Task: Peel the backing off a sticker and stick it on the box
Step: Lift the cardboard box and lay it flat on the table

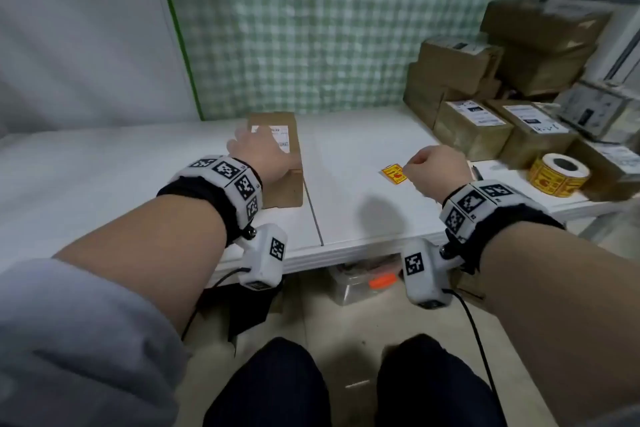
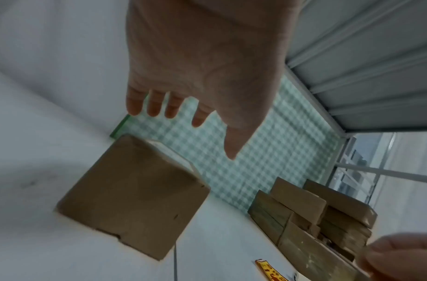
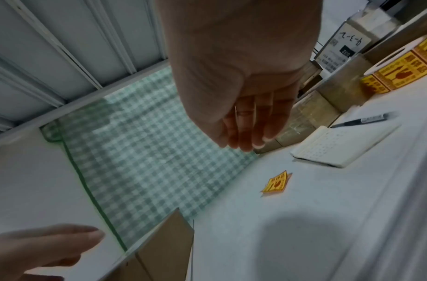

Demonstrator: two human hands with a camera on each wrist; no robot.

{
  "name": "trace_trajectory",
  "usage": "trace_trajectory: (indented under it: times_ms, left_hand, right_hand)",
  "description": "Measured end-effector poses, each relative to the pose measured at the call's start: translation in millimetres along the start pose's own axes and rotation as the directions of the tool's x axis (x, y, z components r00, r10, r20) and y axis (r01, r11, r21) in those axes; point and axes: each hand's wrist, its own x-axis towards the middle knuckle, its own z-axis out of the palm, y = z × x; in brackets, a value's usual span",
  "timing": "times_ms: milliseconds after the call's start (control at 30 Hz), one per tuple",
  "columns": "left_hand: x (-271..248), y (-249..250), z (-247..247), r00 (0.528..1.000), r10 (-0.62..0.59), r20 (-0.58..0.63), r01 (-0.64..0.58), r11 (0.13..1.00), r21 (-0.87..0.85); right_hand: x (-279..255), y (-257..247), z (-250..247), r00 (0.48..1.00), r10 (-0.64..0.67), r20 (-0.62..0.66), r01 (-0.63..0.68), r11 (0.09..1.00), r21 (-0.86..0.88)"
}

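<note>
Left hand (image 1: 261, 152) fingers spread, hovering over box (image 1: 281, 180) | right hand (image 1: 437, 173) loosely curled, holding nothing, just beside yellow sticker (image 1: 394, 174) lying flat on white bench (image 1: 346, 204) | box left of sticker | sticker roll (image 1: 558, 174) far right

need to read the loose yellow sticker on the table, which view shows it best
The right wrist view: the whole sticker lies flat and unblocked on the table. The head view shows it smaller, just beside the right hand. The left wrist view cuts it off at the bottom edge.
</note>
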Motion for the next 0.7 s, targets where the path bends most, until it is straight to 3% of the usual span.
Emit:
trace_trajectory:
  times_ms: [333,567,700]
  left_hand:
    - [36.3,3.9,28.6,0.971,-0.205,0.119,0.193,0.975,0.109]
    - [46.0,-4.1,16.8,0.956,-0.131,0.263,0.113,0.99,0.08]
    - [33.9,-11.2,13.4,0.936,-0.16,0.313,0.167,0.986,0.003]
  right_hand:
    - [64.8,-28.6,66.6,0.983,-0.031,0.181,0.014,0.996,0.094]
    - [84.0,-67.8,92.4,0.966,-0.12,0.23,0.092,0.988,0.127]
    - [77.4,-81.3,90.9,0.96,-0.137,0.246,0.095,0.98,0.177]
